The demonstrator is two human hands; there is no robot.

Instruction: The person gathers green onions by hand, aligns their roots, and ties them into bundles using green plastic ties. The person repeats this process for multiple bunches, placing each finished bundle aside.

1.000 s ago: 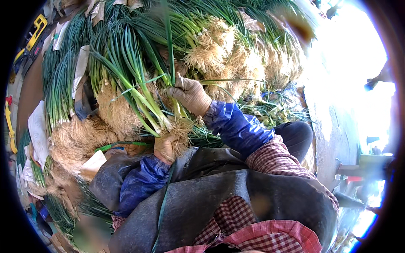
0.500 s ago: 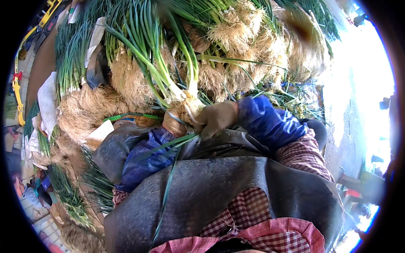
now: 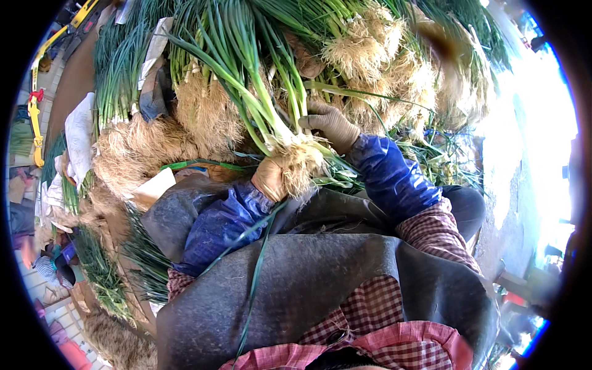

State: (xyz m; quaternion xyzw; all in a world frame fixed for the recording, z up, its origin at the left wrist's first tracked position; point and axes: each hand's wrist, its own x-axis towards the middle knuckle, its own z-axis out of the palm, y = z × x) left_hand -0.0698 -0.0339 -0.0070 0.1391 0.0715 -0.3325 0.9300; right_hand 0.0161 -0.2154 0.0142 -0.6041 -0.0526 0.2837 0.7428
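A few green onions (image 3: pixel 274 123) with white stem bases lie in front of me, leaves pointing away and pale roots (image 3: pixel 301 163) toward me. My left hand (image 3: pixel 269 179), in a tan glove, is closed around them at the root end, its fingers partly hidden by roots. My right hand (image 3: pixel 333 126), gloved too, has its fingers closed on the right-hand stalk just above the white base. Some of those fingers are hidden behind the stalk. A long loose green leaf (image 3: pixel 254 283) hangs across the dark apron (image 3: pixel 222 302) on my lap.
Thick bundles of green onions with bushy roots (image 3: pixel 206 111) are heaped ahead and to the left. Loose leaf scraps (image 3: pixel 441 151) lie right of my right hand. More onions (image 3: pixel 102 277) lie on the left floor, near a person (image 3: pixel 55 268). A yellow bar (image 3: pixel 38 114) stands far left.
My right hand has moved from the root end up and right to the stalk. My left hand has shifted slightly right with the onions, and their roots are now more exposed.
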